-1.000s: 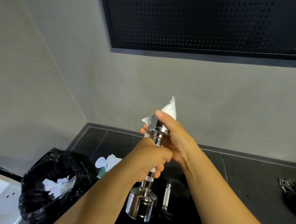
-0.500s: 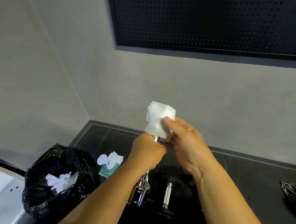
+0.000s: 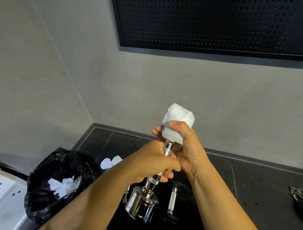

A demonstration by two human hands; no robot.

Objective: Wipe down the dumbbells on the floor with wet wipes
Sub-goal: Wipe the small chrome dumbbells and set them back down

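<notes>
Held a chrome dumbbell (image 3: 143, 201) up above the dark floor (image 3: 252, 180), tilted, with its upper end wrapped in a white wet wipe (image 3: 177, 120).

Gripped the knurled handle in the left hand (image 3: 154, 164), fingers curled round it, forearm reaching in from lower left. Closed the right hand (image 3: 186, 148) round the wipe-covered head, thumb on the front, palm touching the left knuckles. Left a second dumbbell (image 3: 172, 200) lying on the floor below, beside a black bin bag (image 3: 47, 196).

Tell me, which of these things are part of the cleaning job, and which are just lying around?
In the job: chrome dumbbell, white wipe, left hand, right hand, wipe pack, bin bag, floor dumbbell.
Just lying about: wire object, white unit, pegboard panel.
</notes>
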